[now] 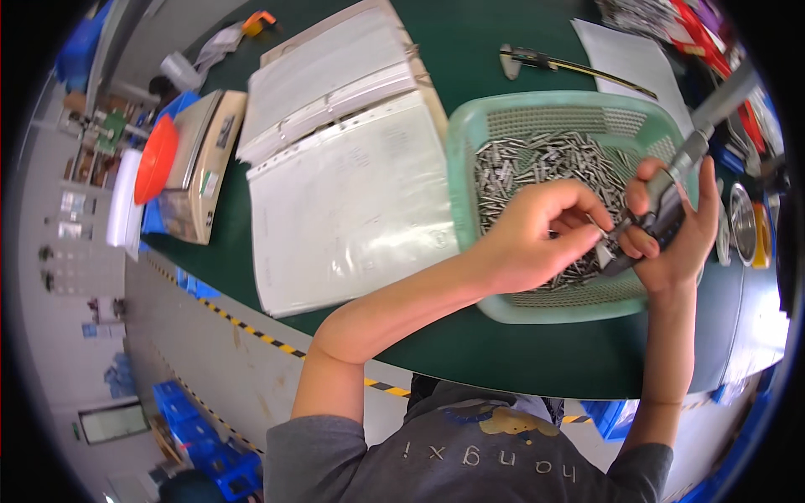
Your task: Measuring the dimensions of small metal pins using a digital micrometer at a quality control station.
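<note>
In my right hand (681,247) is a grey micrometer (691,152), its frame against my palm and its barrel pointing up to the right. My left hand (541,239) is pinched closed at the micrometer's jaws, thumb and forefinger together on a small metal pin (601,233) that is largely covered by the fingertips. Both hands hover above a pale green plastic basket (558,312). A heap of short silvery metal pins (524,172) fills much of its floor, partly hidden by my hands.
Left of the basket lies an open ring binder (352,210) with sleeved pages. A bench scale (201,159) with an orange-red bowl (157,159) stands farther left. Behind the basket are a caliper (537,59) and a paper sheet (620,54). A round metal dish (741,222) sits at right.
</note>
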The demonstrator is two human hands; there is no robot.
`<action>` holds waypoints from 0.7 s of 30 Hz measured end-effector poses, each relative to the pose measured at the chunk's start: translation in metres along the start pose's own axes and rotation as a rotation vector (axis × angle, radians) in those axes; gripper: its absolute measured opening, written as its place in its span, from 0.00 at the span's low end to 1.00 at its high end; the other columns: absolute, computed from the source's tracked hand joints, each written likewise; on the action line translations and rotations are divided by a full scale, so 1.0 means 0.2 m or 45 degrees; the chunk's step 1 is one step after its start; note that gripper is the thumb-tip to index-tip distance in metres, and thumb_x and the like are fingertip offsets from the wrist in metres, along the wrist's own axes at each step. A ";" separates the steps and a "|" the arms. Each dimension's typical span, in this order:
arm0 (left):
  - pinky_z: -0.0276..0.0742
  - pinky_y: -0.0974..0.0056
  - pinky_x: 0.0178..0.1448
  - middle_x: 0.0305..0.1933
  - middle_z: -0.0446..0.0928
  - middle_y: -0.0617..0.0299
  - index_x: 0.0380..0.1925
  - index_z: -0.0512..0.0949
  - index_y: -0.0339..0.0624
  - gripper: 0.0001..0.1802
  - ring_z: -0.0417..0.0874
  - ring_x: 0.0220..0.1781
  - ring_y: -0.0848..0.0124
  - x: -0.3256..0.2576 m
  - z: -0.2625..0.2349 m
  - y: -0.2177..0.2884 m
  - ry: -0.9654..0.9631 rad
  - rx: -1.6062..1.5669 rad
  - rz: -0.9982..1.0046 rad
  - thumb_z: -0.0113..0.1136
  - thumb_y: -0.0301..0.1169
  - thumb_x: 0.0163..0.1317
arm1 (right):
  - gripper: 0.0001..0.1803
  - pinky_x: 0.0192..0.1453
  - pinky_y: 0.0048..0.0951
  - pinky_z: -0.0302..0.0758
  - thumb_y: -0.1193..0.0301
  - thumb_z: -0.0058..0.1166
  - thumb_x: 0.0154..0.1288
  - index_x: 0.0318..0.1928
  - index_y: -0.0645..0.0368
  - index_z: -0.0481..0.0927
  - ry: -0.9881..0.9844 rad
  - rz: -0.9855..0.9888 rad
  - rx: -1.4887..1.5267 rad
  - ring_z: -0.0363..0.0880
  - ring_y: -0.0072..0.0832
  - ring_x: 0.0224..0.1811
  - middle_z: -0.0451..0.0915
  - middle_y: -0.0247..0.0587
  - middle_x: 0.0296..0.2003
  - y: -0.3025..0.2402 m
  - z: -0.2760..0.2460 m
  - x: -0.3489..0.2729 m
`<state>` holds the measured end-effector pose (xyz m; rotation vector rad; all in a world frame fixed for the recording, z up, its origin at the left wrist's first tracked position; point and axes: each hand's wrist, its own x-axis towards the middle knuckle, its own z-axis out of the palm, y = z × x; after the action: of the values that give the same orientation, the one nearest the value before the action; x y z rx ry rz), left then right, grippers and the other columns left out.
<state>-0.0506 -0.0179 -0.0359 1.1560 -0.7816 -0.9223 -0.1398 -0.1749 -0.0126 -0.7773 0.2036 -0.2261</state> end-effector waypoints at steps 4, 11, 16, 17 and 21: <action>0.69 0.74 0.37 0.30 0.73 0.66 0.34 0.74 0.36 0.05 0.72 0.32 0.81 0.00 0.01 0.02 0.016 0.075 0.044 0.53 0.23 0.56 | 0.33 0.10 0.21 0.57 0.44 0.25 0.64 0.41 0.64 0.69 -0.019 0.030 0.003 0.55 0.21 0.06 0.72 0.42 0.24 0.00 -0.02 0.00; 0.73 0.70 0.41 0.31 0.75 0.64 0.32 0.74 0.36 0.05 0.75 0.34 0.77 0.01 0.01 0.01 0.024 0.095 0.113 0.54 0.22 0.55 | 0.33 0.10 0.20 0.56 0.44 0.24 0.64 0.41 0.63 0.68 -0.079 0.007 -0.022 0.54 0.19 0.06 0.69 0.39 0.24 -0.01 -0.03 0.00; 0.73 0.69 0.43 0.32 0.75 0.62 0.32 0.74 0.35 0.05 0.76 0.35 0.76 0.01 0.01 0.01 0.036 0.076 0.105 0.54 0.21 0.54 | 0.32 0.10 0.20 0.56 0.45 0.24 0.65 0.42 0.63 0.67 -0.083 0.018 -0.036 0.55 0.19 0.07 0.69 0.39 0.25 -0.01 -0.04 0.01; 0.73 0.69 0.43 0.33 0.76 0.62 0.32 0.74 0.35 0.05 0.76 0.35 0.76 0.01 0.01 0.01 0.036 0.049 0.090 0.54 0.21 0.54 | 0.31 0.10 0.19 0.55 0.45 0.24 0.65 0.42 0.63 0.67 -0.107 -0.009 -0.047 0.55 0.19 0.07 0.69 0.39 0.25 -0.01 -0.03 0.00; 0.73 0.70 0.42 0.32 0.76 0.62 0.31 0.75 0.35 0.05 0.76 0.35 0.76 0.01 0.02 0.01 0.043 0.044 0.090 0.54 0.21 0.53 | 0.30 0.11 0.20 0.54 0.47 0.24 0.66 0.42 0.62 0.66 -0.119 -0.003 -0.056 0.54 0.20 0.07 0.68 0.39 0.25 -0.02 -0.05 0.00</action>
<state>-0.0524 -0.0208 -0.0329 1.1638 -0.8086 -0.8312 -0.1424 -0.1838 -0.0167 -0.8300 0.1197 -0.1880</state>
